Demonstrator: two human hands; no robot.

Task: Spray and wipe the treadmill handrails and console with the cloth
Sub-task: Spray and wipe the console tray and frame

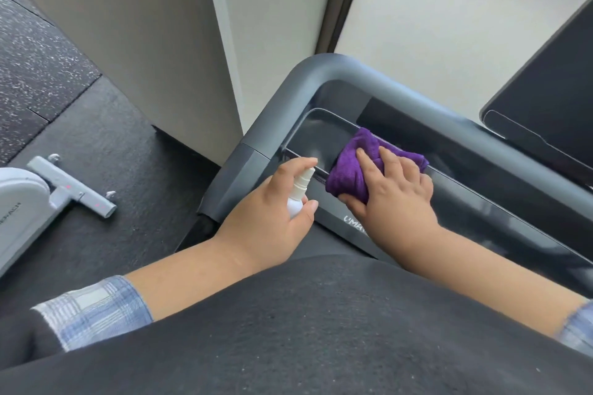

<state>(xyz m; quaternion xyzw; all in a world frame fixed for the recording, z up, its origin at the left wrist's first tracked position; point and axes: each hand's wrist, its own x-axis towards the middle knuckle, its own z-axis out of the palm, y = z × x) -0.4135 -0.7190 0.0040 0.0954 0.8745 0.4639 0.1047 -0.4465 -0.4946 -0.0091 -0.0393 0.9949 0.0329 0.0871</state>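
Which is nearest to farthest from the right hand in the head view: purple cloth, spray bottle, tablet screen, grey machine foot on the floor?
From the right hand:
1. purple cloth: under its fingers, on the console.
2. spray bottle: just to its left, held in the left hand.
3. tablet screen: upper right, past the handrail.
4. grey machine foot: far left on the floor.

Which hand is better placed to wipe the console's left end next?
Right. The right hand already presses the cloth on the console, beside that end. The left hand is busy holding the spray bottle.
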